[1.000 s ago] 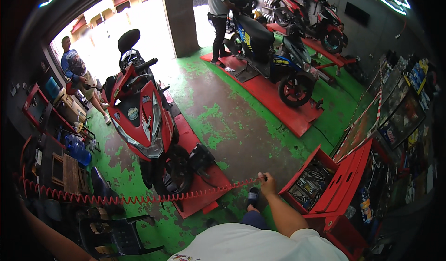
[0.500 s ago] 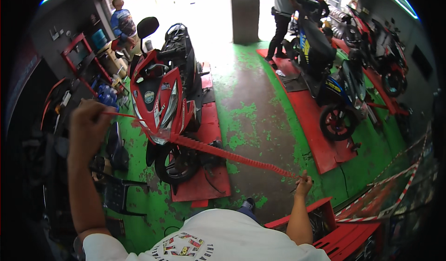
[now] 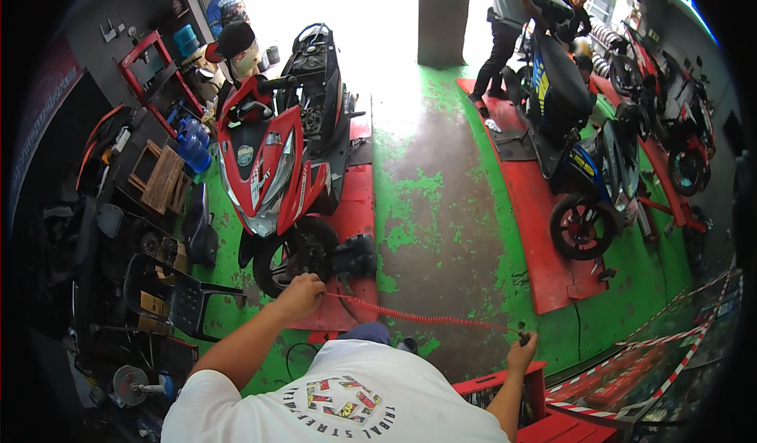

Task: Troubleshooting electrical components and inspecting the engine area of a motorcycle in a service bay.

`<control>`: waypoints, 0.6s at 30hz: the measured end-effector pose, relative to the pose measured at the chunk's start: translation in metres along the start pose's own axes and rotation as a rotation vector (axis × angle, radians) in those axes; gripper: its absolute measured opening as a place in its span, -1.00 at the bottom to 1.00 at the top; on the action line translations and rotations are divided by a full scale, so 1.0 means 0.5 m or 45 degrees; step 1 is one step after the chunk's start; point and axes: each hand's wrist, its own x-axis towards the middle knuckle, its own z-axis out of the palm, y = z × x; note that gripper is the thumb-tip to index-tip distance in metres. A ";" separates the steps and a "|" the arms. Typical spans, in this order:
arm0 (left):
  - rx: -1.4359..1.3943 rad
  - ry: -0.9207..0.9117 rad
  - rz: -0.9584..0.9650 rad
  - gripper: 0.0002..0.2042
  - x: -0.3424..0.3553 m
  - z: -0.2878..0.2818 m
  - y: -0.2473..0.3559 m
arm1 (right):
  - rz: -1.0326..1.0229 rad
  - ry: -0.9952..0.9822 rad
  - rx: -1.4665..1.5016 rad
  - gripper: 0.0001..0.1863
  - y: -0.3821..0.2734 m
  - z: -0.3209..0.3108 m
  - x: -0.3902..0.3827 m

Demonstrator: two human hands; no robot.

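Note:
My left hand (image 3: pixel 302 293) is closed on one end of a red coiled hose (image 3: pixel 418 317), just below the front wheel (image 3: pixel 280 261) of the red scooter (image 3: pixel 260 176). The hose runs slightly slack across to my right hand (image 3: pixel 521 348) at the lower right, which grips a small dark fitting (image 3: pixel 523 335) at its other end. A red tool cabinet (image 3: pixel 576 427) stands below my right hand.
Red lift platforms (image 3: pixel 516 214) carry scooters (image 3: pixel 576 171) on the right, with people (image 3: pixel 509 13) beside them. Another person (image 3: pixel 225 9) stands by the doorway. A plastic chair (image 3: pixel 181 297) and clutter line the left; striped tape (image 3: pixel 678 340) hangs at the right.
My left hand rose into view at the upper left, then came down and rightward to below the scooter's front wheel. The hose has gone from stretched to slacker. The view has turned.

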 end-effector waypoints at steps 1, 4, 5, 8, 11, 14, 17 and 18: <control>-0.034 0.048 0.014 -0.84 0.007 0.024 -0.003 | -0.063 0.012 0.013 -0.74 -0.003 -0.004 0.000; -0.029 0.143 0.097 -0.84 0.061 0.068 0.002 | -0.043 0.049 -0.046 -0.72 -0.038 -0.019 0.012; 0.049 0.137 0.141 -0.84 0.082 0.078 0.013 | -0.053 0.094 -0.059 -0.71 -0.057 -0.023 0.018; 0.227 0.232 0.211 -0.85 0.177 0.086 0.048 | 0.012 0.089 0.099 -0.70 -0.124 -0.023 0.063; 0.360 0.268 0.229 -0.83 0.295 0.081 0.069 | 0.126 0.022 0.313 -0.72 -0.182 -0.003 0.127; 0.159 0.136 0.192 -0.81 0.423 0.072 0.070 | 0.119 -0.003 0.383 -0.76 -0.231 0.052 0.216; 0.090 0.206 0.245 -0.80 0.556 0.048 0.087 | 0.140 -0.065 0.485 -0.80 -0.302 0.124 0.317; 0.061 0.205 0.258 -0.80 0.596 0.036 0.097 | 0.207 -0.115 0.558 -0.81 -0.333 0.152 0.347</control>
